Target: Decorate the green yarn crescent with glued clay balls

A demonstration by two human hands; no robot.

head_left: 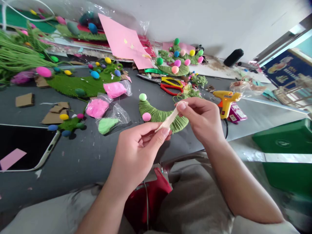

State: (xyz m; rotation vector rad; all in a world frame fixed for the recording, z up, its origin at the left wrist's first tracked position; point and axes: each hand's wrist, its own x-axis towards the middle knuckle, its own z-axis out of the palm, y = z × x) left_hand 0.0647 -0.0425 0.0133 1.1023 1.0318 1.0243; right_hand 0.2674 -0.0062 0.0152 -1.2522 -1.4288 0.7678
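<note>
A cream-coloured strip of soft material (pixel 171 119) stretches between my two hands. Its lower left end is pinched by my left hand (pixel 141 148), its upper right end by the thumb and fingers of my right hand (pixel 201 118). Behind the strip, on the grey table (pixel 97 182), lies a crescent wrapped in green yarn (pixel 156 112), partly hidden by my hands. A pale green ball (pixel 142 97) sits at the crescent's upper left tip and a pink ball (pixel 146 117) a little lower.
Bags of pink clay (pixel 97 107) and green clay (pixel 108 125) lie left of my hands. Red-handled scissors (pixel 172 89) are behind them. A yellow glue gun (pixel 226 102) stands to the right. A tablet (pixel 24 146) lies at the left. Decorated green pieces (pixel 80 84) line the back.
</note>
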